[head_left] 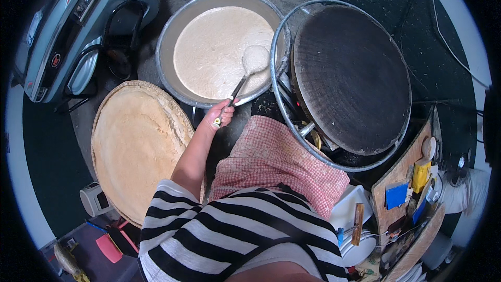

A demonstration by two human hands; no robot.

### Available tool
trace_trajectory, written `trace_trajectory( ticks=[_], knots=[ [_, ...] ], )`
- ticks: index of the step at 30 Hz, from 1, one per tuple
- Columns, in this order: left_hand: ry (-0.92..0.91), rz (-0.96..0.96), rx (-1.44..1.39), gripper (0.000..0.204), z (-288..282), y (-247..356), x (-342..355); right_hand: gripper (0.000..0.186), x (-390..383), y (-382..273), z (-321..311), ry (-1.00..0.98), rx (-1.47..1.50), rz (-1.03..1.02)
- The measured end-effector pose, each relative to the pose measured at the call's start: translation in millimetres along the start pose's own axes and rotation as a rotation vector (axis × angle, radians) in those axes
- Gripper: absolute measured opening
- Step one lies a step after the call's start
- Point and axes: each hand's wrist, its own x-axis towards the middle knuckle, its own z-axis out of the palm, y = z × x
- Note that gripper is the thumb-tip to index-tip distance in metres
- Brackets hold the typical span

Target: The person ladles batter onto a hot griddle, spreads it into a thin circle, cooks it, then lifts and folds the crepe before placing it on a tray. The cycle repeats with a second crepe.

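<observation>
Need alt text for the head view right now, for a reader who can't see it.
The left hand holds a metal ladle heaped with pale batter over a wide metal batter basin. A round dark griddle sits right; a large flatbread on a woven tray lies left.

flatbread (136, 146) on a round woven tray (180, 112), left-centre. big dark round griddle (348, 78) right of centre, inside a metal ring frame (275, 81). red checked cloth (276, 159) near, just below the griddle. vehicle front (68, 26) far left, black chair (119, 36) beside it. wooden board (404, 169) at right with small yellow (420, 175) and blue (396, 195) items on it. white container (350, 210) near right. white box (93, 198) and pink item (108, 248) near left on the floor. cables (443, 31) far right.
</observation>
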Motion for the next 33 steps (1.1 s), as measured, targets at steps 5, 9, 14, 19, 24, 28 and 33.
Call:
trace_trajectory(
  ticks=[5, 9, 14, 19, 24, 28, 33],
  knots=[
    [0.049, 0.051, 0.019, 0.036, 20.8, 9.7, -20.2, 0.039, -34.1, -4.2, -10.2, -0.21, 0.097, -0.103],
    [0.053, 0.093, 0.047, 0.038, 37.9, 13.4, -36.0, 0.045, -26.1, 5.2, -14.6, -0.199, 0.092, -0.154],
    [0.107, 0.135, 0.055, 0.038, 55.7, 20.9, -49.3, 0.052, 10.2, 26.9, -10.4, -0.145, -0.043, -0.091],
    [0.069, 0.125, 0.062, 0.038, 61.6, 22.8, -59.5, 0.055, 31.6, 35.5, -2.3, -0.152, 0.006, -0.06],
    [0.108, 0.122, 0.013, 0.033, 66.9, 18.8, -63.1, 0.059, 21.2, 30.6, 12.5, -0.156, 0.036, -0.07],
    [0.117, 0.127, 0.006, 0.036, 84.0, 15.2, -68.0, 0.062, 8.0, 24.2, 21.6, -0.127, 0.101, -0.094],
    [0.147, 0.163, 0.137, 0.034, 140.8, 8.9, -86.0, 0.058, 3.3, 17.5, 17.5, -0.217, 0.04, -0.134]
  ],
)
